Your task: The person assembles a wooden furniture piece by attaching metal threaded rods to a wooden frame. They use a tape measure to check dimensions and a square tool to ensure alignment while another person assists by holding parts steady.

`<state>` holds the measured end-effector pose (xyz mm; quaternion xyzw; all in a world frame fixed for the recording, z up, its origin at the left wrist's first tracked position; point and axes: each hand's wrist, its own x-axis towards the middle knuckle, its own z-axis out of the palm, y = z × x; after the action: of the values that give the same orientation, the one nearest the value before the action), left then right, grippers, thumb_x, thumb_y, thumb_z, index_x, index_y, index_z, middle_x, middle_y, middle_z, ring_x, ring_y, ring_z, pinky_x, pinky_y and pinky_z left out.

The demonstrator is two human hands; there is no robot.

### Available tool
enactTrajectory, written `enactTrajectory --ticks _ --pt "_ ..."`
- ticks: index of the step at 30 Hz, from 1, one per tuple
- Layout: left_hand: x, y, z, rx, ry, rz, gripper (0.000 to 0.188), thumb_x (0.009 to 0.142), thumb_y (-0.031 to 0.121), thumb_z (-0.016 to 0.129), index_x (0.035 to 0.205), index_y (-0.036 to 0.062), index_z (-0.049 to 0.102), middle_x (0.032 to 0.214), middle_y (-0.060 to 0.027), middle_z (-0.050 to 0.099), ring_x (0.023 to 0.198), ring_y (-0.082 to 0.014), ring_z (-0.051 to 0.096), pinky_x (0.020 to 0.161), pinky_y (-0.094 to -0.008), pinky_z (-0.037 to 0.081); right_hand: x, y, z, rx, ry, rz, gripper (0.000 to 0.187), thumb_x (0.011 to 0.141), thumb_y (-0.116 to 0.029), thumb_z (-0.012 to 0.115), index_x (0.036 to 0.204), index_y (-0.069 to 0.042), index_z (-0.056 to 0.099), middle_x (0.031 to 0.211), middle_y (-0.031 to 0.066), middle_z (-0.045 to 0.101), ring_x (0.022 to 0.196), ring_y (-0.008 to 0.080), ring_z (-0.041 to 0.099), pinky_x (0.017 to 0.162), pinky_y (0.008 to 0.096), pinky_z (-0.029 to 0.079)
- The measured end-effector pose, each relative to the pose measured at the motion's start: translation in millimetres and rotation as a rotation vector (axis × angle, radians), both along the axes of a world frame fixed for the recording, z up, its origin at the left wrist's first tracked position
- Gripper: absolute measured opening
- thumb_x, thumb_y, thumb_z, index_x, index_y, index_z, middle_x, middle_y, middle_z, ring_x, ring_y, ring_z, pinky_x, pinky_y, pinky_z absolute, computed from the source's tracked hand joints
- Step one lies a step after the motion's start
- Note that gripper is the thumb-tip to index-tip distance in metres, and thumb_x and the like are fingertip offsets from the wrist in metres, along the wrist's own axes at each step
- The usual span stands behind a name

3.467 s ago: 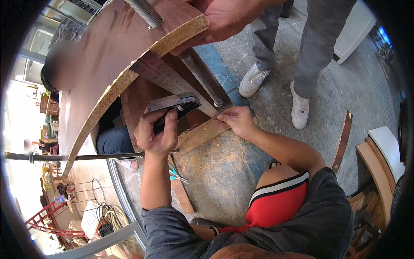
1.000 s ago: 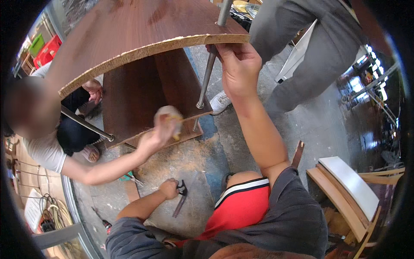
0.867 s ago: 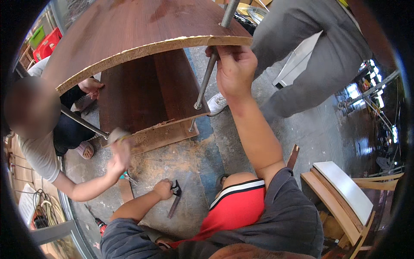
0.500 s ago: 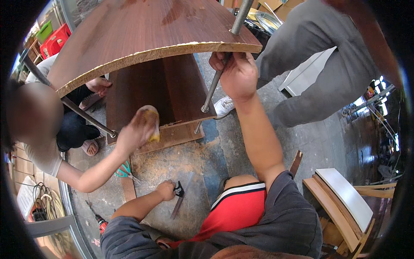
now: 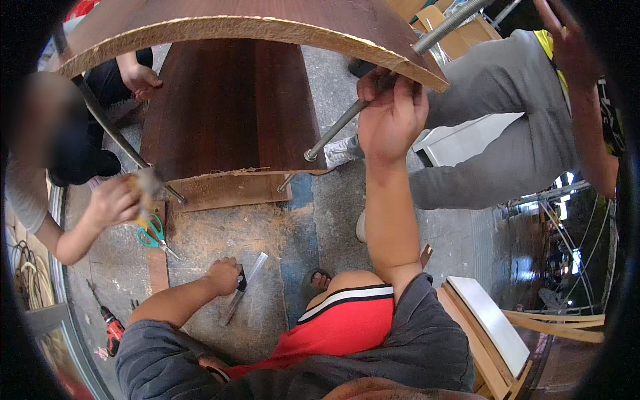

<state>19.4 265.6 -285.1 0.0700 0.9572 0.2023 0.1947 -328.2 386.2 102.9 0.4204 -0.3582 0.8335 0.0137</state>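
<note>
At the lower middle, my left hand (image 5: 223, 277) is closed on the black head of a combination square (image 5: 244, 288), whose long metal rule lies slantwise just above the floor. My raised right hand (image 5: 393, 123) wraps its fingers around a threaded rod (image 5: 343, 128), right under the edge of a curved dark brown board (image 5: 267, 30). The rod runs down to a lower brown board (image 5: 227, 113) and is fixed there with a nut. A co-worker's hand (image 5: 113, 202), at the left, holds a yellow and grey pad, blurred, by the lower board's left corner.
Teal-handled scissors (image 5: 152, 232) lie on the dusty floor beside a wood strip (image 5: 159, 270). A red cordless drill (image 5: 112, 328) is at lower left. White and wooden panels (image 5: 490, 320) stand at lower right. Another person in grey trousers (image 5: 493, 87) stands at the right.
The co-worker's hand with the pad has moved left, from the lower board's front edge to its left corner. My view has shifted; both my hands keep their holds.
</note>
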Motion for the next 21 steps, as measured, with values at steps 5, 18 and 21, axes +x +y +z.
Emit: enactTrajectory --ticks 5,18,21 --pt "-0.9 -0.3 9.0 0.019 -0.084 -0.018 0.037 0.083 0.019 0.069 0.115 0.001 0.068 0.119 -0.0179 0.063 0.117 -0.0369 0.061 0.098 -0.0506 0.051 -7.3 -0.9 -0.7 0.01 -0.048 0.132 0.03 0.111 -0.024 0.043 0.129 -0.005 0.058 0.093 0.0093 0.063 0.069 0.0177 0.051 0.061 0.033 0.04" --pt "9.7 -13.3 -4.8 -0.005 -0.022 0.067 0.028 0.081 0.016 0.069 0.106 0.003 0.069 0.117 -0.017 0.064 0.115 -0.0367 0.062 0.095 -0.0499 0.052 -4.5 -4.1 -5.5 0.08 0.016 -0.027 0.033 0.108 -0.035 0.048 0.11 -0.004 0.06 0.092 0.0051 0.059 0.064 0.0135 0.041 0.061 0.0315 0.031" --pt "22.9 -17.9 -22.5 -0.048 -0.011 0.008 0.028 0.082 0.016 0.068 0.107 0.0047 0.069 0.117 -0.0155 0.063 0.116 -0.0347 0.061 0.095 -0.0485 0.052 -4.4 -3.1 -2.2 0.124 -0.019 0.088 0.035 0.109 -0.036 0.043 0.104 -0.004 0.056 0.088 0.0046 0.051 0.063 0.0137 0.035 0.063 0.0319 0.029"
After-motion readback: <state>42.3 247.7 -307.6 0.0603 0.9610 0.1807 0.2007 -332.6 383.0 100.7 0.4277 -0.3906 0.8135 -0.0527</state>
